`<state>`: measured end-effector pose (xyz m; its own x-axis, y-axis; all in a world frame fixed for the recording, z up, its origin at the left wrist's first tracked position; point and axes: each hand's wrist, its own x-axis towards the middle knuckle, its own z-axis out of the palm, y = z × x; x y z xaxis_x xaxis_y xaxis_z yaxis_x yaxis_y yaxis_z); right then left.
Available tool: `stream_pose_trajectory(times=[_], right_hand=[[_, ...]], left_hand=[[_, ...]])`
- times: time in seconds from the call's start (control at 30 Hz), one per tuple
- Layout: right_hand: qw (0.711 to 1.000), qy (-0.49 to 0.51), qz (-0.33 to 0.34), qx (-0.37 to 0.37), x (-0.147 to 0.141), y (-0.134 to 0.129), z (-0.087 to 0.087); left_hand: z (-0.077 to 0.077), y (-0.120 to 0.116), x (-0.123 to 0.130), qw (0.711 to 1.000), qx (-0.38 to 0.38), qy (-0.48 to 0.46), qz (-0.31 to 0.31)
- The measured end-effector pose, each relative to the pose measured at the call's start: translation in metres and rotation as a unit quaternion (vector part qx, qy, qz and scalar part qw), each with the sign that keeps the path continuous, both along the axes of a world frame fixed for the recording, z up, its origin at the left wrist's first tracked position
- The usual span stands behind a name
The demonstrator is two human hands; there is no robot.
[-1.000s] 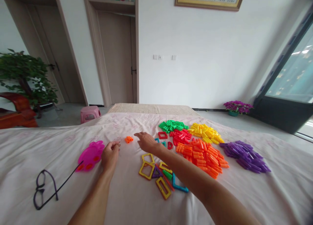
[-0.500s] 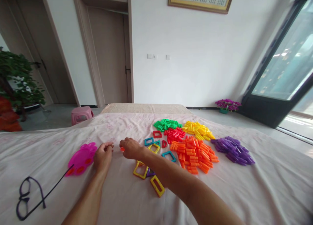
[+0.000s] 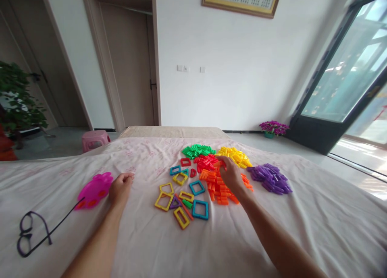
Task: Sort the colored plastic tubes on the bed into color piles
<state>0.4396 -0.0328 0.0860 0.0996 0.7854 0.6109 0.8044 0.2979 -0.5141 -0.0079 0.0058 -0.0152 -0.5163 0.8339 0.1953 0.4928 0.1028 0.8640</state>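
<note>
My right hand (image 3: 231, 174) is over the pile of orange plastic pieces (image 3: 216, 185), its fingers closed on an orange piece (image 3: 219, 164) at the pile's far side. On the cloth at left rests my left hand (image 3: 120, 188), fingers curled together; whether anything is inside them is hidden. Just left of it lies a magenta paw-shaped plastic item (image 3: 96, 188) with orange spots. Between the hands are several magnetic frame tiles, among them a yellow square (image 3: 163, 200), a blue square (image 3: 200, 209) and a purple triangle (image 3: 175, 202).
Piles of green (image 3: 198, 150), red (image 3: 206, 162), yellow (image 3: 235, 156) and purple pieces (image 3: 270, 178) surround the orange one. Black eyeglasses (image 3: 26, 232) lie at the left on the pale tablecloth (image 3: 145, 245). A pink stool (image 3: 95, 140) stands beyond the table.
My right hand has moved right, from near my left hand to the orange pile. The tiles its arm covered now show. My left hand stays in about the same place.
</note>
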Motion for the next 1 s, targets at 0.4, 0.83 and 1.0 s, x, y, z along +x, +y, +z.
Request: stream_pose_trajectory(times=[0.4,0.83,1.0], right_hand=[[0.994,0.016,-0.102,-0.039,0.065,-0.001,-0.024],[0.975,-0.094,0.188,-0.079,-0.062,-0.045,-0.020],[0.965,-0.113,0.206,-0.120,-0.098,-0.057,-0.038]], left_hand=[[0.009,-0.005,0.004,0.991,-0.052,0.096,-0.079],[0.018,-0.073,0.071,0.978,-0.039,0.098,-0.182],[0.033,-0.095,0.099,0.957,-0.100,0.200,-0.183]])
